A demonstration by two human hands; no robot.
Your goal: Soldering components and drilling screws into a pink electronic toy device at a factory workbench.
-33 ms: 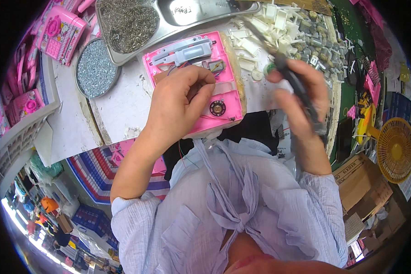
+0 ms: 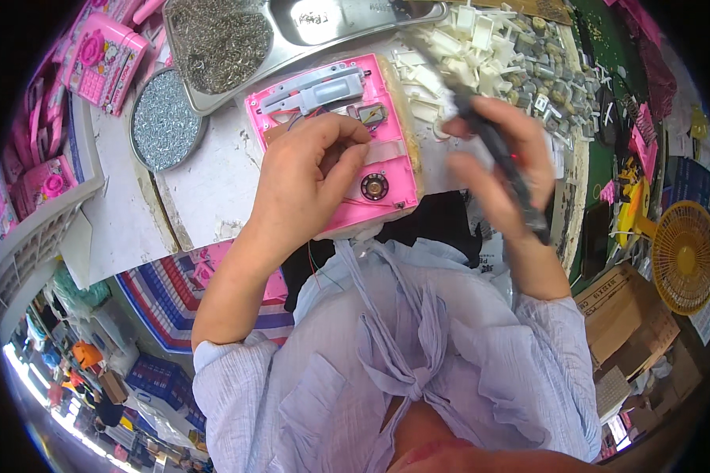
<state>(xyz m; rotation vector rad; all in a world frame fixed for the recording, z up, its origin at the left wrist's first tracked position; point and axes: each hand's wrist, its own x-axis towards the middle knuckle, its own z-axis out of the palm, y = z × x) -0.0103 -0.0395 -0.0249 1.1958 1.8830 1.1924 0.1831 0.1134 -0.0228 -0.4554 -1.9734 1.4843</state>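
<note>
A pink plastic toy housing lies open on the worktable before me, its inside facing up. In it sit a grey plastic part, a small motor, a round black speaker and thin wires. My left hand rests over its left half, thumb and fingers pinched together; what they hold is hidden. To the right of the housing, my right hand is wrapped round a black screwdriver, raised above the table. Its thin shaft points up and left, smeared by motion.
Left of the housing stands a round bowl of small silvery screws. A metal tray with small metal parts lies behind. White plastic pieces and small motors pile at the far right. Pink toy cases stack at the left.
My right hand has shifted a little left with the screwdriver, toward the housing. My left hand and the housing have hardly moved.
</note>
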